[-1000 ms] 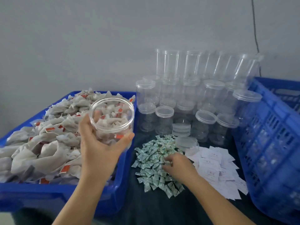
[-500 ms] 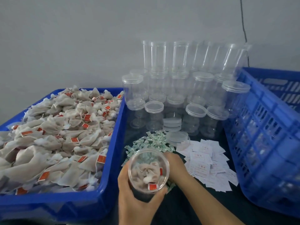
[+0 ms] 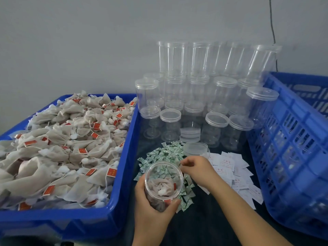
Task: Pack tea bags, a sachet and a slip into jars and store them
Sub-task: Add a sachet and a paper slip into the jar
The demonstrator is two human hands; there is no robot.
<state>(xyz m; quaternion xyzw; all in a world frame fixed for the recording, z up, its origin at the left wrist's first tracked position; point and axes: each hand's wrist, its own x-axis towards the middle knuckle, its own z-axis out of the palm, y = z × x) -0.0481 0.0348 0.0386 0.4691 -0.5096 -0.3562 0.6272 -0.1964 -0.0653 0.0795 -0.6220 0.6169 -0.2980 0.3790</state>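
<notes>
Over sachets (image 3: 166,155): left hand (image 3: 152,208) grips jar (image 3: 163,181); right hand (image 3: 197,168) pinching.

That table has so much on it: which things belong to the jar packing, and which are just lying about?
In use:
open jar with tea bags, held by left hand
green sachets under right hand
paper slips
tea bag bin
blue crate

Waiting:
empty lidded jars
loose lids

Small packing workshop, blue crates (image 3: 291,144), stacked empty jars (image 3: 195,96), heaped tea bags (image 3: 62,144)

Left hand (image 3: 152,208) curled in a grip; right hand (image 3: 197,168) fingertips pinched together
</notes>
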